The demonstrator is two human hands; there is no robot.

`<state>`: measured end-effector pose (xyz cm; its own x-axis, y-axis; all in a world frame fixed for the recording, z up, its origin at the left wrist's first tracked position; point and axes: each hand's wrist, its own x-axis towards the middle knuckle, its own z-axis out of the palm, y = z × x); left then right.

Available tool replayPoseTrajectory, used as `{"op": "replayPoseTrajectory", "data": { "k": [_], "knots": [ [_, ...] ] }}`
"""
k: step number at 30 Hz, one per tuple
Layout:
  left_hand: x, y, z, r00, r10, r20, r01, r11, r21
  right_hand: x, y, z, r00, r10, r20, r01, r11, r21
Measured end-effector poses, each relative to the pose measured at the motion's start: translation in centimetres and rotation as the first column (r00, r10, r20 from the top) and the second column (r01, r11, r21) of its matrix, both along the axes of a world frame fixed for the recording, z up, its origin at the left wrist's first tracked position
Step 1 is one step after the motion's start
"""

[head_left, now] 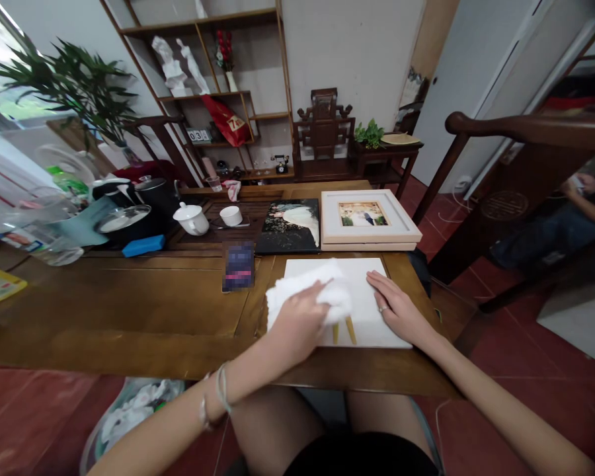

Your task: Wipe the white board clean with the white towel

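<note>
A flat white board [365, 307] lies on the wooden table in front of me. My left hand [302, 320] is closed on a crumpled white cloth [333, 281], which rests over the left part of the board. Two gold-coloured strips [351, 330] show on the board near its front edge, just right of that hand; their upper ends are hidden under the cloth or hand. With fingers stretched out, my right hand [399, 309] lies flat on the board's right side and holds nothing.
Behind the board are a dark picture panel [292, 226] and white-framed pictures [330, 231]. A phone-like item [238, 266], a blue block [143, 246], a white teapot [192, 219] and a cup [231, 215] stand leftward. A chair [476, 205] stands right; a person sits beyond.
</note>
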<state>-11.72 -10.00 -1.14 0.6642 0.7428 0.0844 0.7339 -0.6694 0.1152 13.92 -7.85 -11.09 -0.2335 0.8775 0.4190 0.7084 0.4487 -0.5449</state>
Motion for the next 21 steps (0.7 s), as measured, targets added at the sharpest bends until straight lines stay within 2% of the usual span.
{"op": "replayPoseTrajectory", "data": {
  "k": [3, 5, 7, 9, 12, 15, 18, 20, 21],
  "knots": [
    [1.0, 4.5, -1.3, 0.998, -0.056, 0.003, 0.056, 0.997, 0.055, 0.0, 0.0, 0.0, 1.000, 0.001, 0.001, -0.001, 1.000, 0.000],
    [2.1, 6.6, -2.2, 0.994, -0.107, -0.023, 0.108, 0.992, 0.061, 0.1, 0.0, 0.0, 1.000, -0.002, 0.006, 0.002, 1.000, -0.002],
    [3.3, 7.7, -2.8, 0.992, -0.121, -0.041, 0.124, 0.989, 0.083, 0.1, 0.0, 0.0, 1.000, -0.003, 0.009, 0.003, 1.000, -0.006],
    [4.4, 7.9, -3.1, 0.992, -0.119, -0.048, 0.124, 0.987, 0.102, 0.1, 0.0, 0.0, 1.000, -0.003, 0.014, 0.003, 1.000, -0.012],
    [5.2, 6.3, -3.0, 0.986, -0.140, -0.094, 0.149, 0.984, 0.098, 0.1, 0.1, -0.1, 1.000, -0.001, 0.010, 0.001, 1.000, -0.014],
    [5.1, 2.3, -3.0, 0.970, -0.199, -0.141, 0.214, 0.972, 0.097, 0.1, 0.1, -0.2, 1.000, 0.003, -0.013, -0.004, 1.000, -0.009],
    [4.8, -2.4, -2.9, 0.952, -0.281, -0.124, 0.296, 0.948, 0.117, 0.2, 0.1, -0.3, 1.000, 0.014, -0.022, -0.014, 1.000, -0.017],
    [4.6, -4.2, -2.8, 0.944, -0.306, -0.120, 0.319, 0.940, 0.117, 0.3, 0.0, -0.3, 1.000, 0.023, -0.020, -0.024, 0.999, -0.022],
    [4.6, -4.4, -2.7, 0.945, -0.303, -0.125, 0.317, 0.942, 0.110, 0.3, 0.0, -0.3, 0.999, 0.025, -0.020, -0.025, 0.999, -0.024]
  ]
}}
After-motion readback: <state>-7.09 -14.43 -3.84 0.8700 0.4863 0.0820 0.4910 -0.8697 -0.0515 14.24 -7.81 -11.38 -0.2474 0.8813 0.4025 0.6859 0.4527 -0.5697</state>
